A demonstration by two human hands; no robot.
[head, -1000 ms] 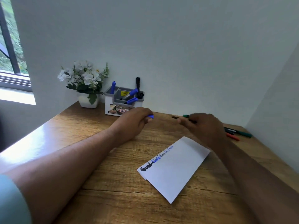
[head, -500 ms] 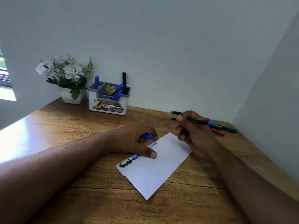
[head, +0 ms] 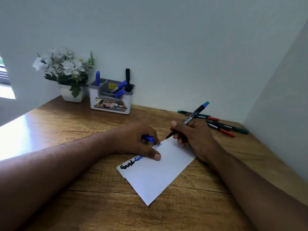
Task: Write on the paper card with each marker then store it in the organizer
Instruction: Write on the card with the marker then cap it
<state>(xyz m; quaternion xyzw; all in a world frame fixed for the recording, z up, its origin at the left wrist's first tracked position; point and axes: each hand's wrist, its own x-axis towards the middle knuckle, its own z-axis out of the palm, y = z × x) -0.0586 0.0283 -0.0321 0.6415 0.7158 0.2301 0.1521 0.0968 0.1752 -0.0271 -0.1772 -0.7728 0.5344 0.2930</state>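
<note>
Wooden desk in pale-walled corner

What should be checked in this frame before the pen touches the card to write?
1. Pen held in right hand in a writing grip: ok.
2. Tip uncapped: ok; the bare tip sits at the card's far edge, and a blue cap is in the left hand.
3. Paper card steadied: ok; the left thumb presses on it.
4. Blank space for writing: ok; earlier words fill only the left edge.
5. Ink colour differs from the earlier words: cannot tell.
6. Room in organizer: cannot tell; it already holds several markers.
</note>
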